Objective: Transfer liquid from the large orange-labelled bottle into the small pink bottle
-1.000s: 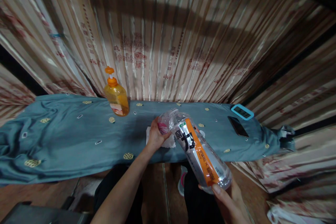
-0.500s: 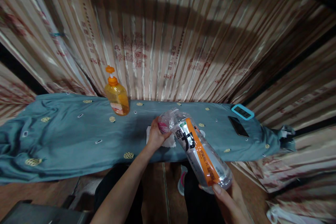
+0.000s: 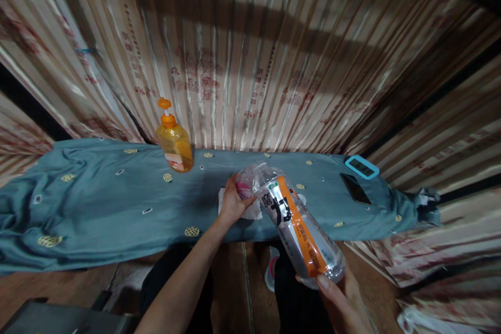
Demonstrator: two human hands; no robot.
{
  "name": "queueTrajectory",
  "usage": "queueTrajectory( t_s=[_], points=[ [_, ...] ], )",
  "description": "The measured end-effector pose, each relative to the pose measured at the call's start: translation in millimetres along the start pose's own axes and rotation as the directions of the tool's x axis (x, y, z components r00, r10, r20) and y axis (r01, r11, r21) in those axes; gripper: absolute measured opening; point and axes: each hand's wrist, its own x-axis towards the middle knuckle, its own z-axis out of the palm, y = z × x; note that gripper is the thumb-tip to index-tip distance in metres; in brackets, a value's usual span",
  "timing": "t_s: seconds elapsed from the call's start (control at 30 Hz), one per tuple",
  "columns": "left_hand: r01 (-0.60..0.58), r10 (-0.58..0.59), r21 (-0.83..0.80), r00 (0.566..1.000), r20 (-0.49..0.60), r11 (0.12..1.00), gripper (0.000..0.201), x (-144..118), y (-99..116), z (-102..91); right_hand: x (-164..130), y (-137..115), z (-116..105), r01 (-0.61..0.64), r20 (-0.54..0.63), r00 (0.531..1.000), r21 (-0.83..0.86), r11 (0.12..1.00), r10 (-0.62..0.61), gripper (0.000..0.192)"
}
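Observation:
A large clear plastic bottle with an orange and silver label lies tilted across the front of the table. My right hand is closed around its base end at the lower right. Its upper end meets a clear plastic container with pink marking, whose exact kind I cannot make out. My left hand is wrapped round this container. Under that hand a white tissue lies on the cloth. Whether anything flows between bottle and container is too unclear to see.
An orange pump bottle stands at the back left of the table's blue-green cloth. To the right lie a black phone and a light-blue digital clock. Patterned curtains hang behind. A dark seat is at lower left.

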Motion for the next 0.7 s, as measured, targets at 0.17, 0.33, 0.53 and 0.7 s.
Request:
queueTrajectory(
  t_s=[0.17,0.33,0.53,0.7],
  points=[
    [0.003,-0.003,-0.011,1.000,-0.007,1.000,0.089,-1.0,-1.7,1.2,-1.8,-2.6,2.5,-0.001,-0.009,1.000,0.020,1.000,0.001,0.065],
    [0.008,-0.008,-0.017,1.000,-0.009,1.000,0.089,-1.5,-2.4,1.6,-3.7,-5.6,5.7,-0.026,-0.013,1.000,0.036,0.999,0.026,0.068],
    [0.007,-0.007,-0.004,1.000,0.002,1.000,0.088,-0.4,2.6,-0.6,-3.7,-4.5,4.6,-0.023,-0.002,1.000,0.037,0.999,0.023,0.066],
    [-0.001,0.001,0.024,1.000,0.024,1.000,0.088,-0.2,6.6,-2.2,-2.5,-3.9,3.5,-0.005,0.001,1.000,0.015,1.000,0.005,0.066]
  ],
)
